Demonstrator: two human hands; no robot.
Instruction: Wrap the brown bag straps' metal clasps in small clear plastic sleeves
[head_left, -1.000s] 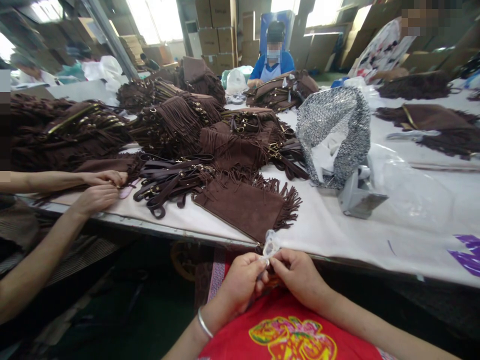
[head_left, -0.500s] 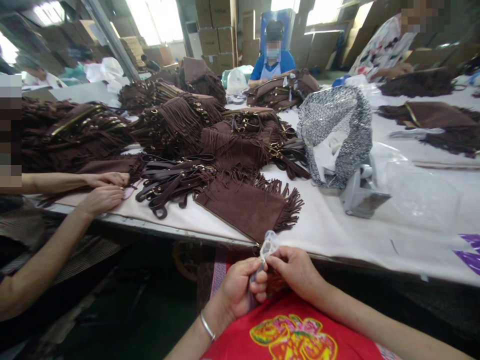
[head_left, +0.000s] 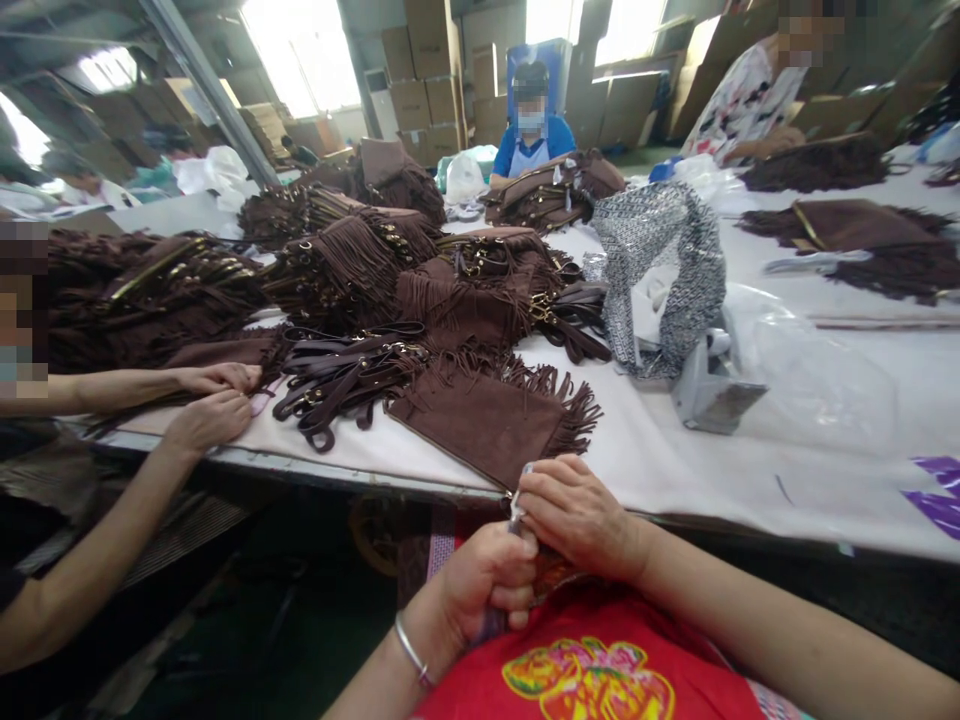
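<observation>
At the table's front edge lies a brown fringed suede pouch (head_left: 480,415), its zipper side toward me and its lower corner beside my hands. My left hand (head_left: 491,575), with a silver bangle at the wrist, is closed around a greyish strip. My right hand (head_left: 574,510) is curled over the upper end of a whitish plastic wrap (head_left: 516,508), just above my left hand and close to the pouch's zipper end. Its fingers hide most of the wrap. Dark straps with metal clasps (head_left: 337,375) lie left of the pouch.
Piles of brown fringed bags (head_left: 360,260) cover the table's left and middle. A grey knitted bundle (head_left: 664,270), a metal tape dispenser (head_left: 716,385) and clear plastic (head_left: 817,380) lie right. A neighbour's hands (head_left: 214,400) work at left; other people stand or sit beyond.
My right hand has closed over the whitish plastic, which showed loosely between my hands before. My left hand is slightly lower. The view has shifted a little.
</observation>
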